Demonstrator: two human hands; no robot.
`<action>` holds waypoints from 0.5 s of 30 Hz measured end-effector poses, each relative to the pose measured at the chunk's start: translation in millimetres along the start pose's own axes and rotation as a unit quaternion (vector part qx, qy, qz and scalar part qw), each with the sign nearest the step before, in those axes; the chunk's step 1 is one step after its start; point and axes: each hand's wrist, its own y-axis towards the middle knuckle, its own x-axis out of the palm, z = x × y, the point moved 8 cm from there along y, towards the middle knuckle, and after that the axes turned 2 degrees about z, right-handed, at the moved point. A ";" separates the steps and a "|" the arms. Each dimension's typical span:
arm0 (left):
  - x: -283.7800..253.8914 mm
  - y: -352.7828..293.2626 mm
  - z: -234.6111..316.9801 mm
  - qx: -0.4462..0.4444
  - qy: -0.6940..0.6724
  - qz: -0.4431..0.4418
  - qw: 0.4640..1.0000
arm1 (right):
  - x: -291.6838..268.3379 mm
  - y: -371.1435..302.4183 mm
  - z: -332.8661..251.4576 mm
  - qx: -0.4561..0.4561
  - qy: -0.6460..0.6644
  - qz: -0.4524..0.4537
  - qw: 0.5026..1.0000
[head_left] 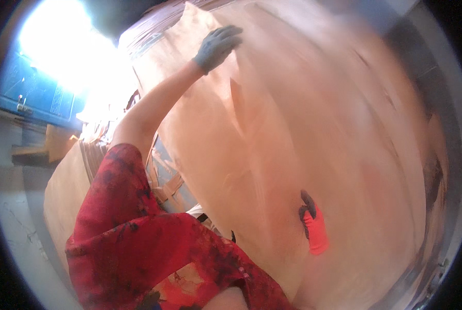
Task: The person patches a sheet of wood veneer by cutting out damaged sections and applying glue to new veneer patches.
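Observation:
A large, thin tan sheet (pixel 293 139), seemingly wood veneer, spreads before me with ripples and a raised fold running down its middle. My left hand (pixel 219 47), in a grey-green glove, reaches to the sheet's far part. Its fingers stretch to the right across the surface, near a lifted, pointed edge. Lower on the right is my right hand (pixel 313 225), wearing an orange glove with dark fingers. It is over the sheet, fingers apart with nothing visible in them; whether it touches the sheet I cannot tell.
Another stack of tan sheets (pixel 65 191) stands at the left. Broken strips (pixel 171 188) lie in the gap between the stacks. A blue panel or cabinet (pixel 40 98) is at the far left beside a glaring light. Ragged dark edges (pixel 431 178) border the right side.

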 end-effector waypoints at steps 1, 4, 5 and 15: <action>2.2 -1.1 -0.2 0.002 0.011 -0.006 1.000 | 8.6 -1.0 -1.1 -0.026 -0.013 -0.008 1.000; 8.4 -4.9 4.5 0.011 -0.009 -0.002 1.000 | 18.7 5.9 5.5 -0.026 -0.022 -0.034 0.999; 11.9 -10.1 3.5 0.011 -0.008 -0.016 1.000 | 21.6 9.5 9.9 -0.013 -0.019 -0.046 0.999; 47.0 22.9 2.0 0.025 0.031 0.029 0.999 | -121.9 86.6 -110.2 -0.107 -0.329 0.075 0.935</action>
